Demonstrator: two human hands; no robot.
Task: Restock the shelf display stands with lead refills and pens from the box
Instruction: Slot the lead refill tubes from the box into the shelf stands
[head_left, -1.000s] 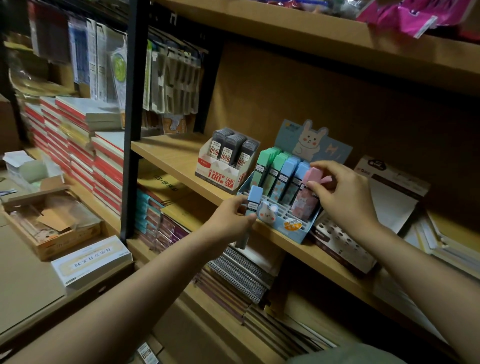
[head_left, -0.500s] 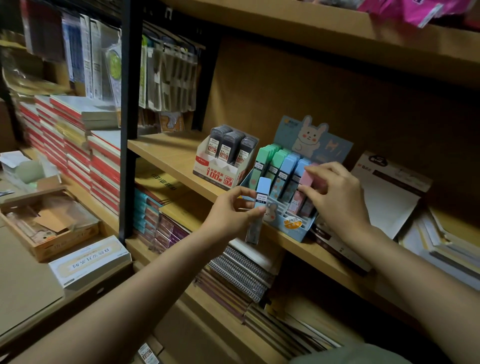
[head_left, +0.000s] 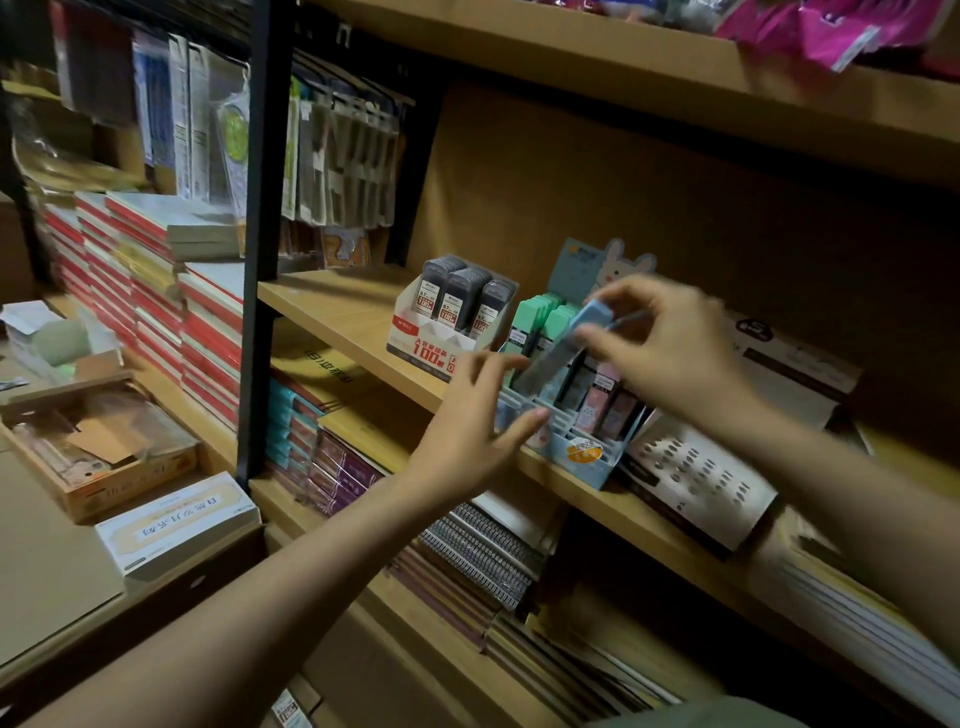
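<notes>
Pinching the blue refill case (head_left: 558, 349) with my right hand (head_left: 670, 348), I am angling it toward 7 o'clock into the display stand (head_left: 587, 452); my left hand (head_left: 480, 421), fingers relaxed, is steadying nearby.

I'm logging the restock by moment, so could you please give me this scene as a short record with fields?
setting: wooden shelf in a stationery store
right hand: pinches a blue lead refill case, tilted above the stand
left hand: fingers spread, holding nothing, at the stand's front
blue display stand: rabbit backboard; green cases at the left, pink cases at the right
red-and-white stand: three rows of dark refill cases
image quality: hands motion-blurred
</notes>
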